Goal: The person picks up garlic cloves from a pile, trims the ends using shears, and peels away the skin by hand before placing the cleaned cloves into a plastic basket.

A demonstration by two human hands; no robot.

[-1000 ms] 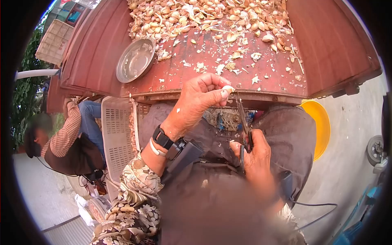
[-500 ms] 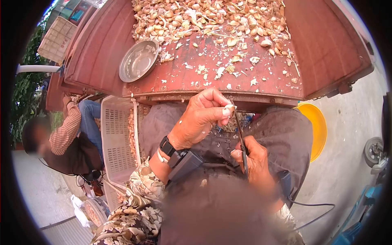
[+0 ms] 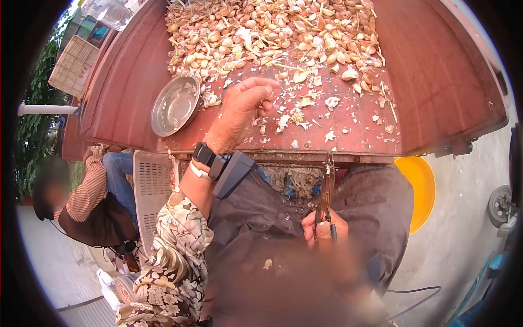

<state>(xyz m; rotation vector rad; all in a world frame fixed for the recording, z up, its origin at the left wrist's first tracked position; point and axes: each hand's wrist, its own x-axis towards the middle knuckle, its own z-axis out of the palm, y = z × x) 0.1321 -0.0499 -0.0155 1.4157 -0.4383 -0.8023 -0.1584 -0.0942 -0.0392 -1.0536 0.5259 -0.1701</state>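
Note:
My left hand [image 3: 246, 109] is raised over the red metal bed [image 3: 239, 133], short of the garlic pile. Its thumb and fingers are drawn together; whatever they hold, if anything, I cannot make out. Loose garlic cloves [image 3: 261, 38] with dry skins and stalks cover the back of the bed. Left of that hand, a round metal bowl [image 3: 175, 106] rests tilted on the bed, with some pale bits inside. My right hand [image 3: 325, 228], low over my lap, is wrapped round dark, rusty scissors [image 3: 327, 185]. Their blades point away from me, seemingly together, towards the bed's front edge.
White plastic crate [image 3: 155, 185] stands at my left knee, a yellow basin [image 3: 419, 191] beyond my right knee. Another person [image 3: 98, 191] sits at the left. Skin scraps [image 3: 305, 102] litter the bed. A cable [image 3: 419, 290] trails at lower right.
My left hand has moved forward and left, from the scissor tips to over the bed; the pale clove in its fingertips no longer shows. The right hand with the scissors has dropped slightly nearer me.

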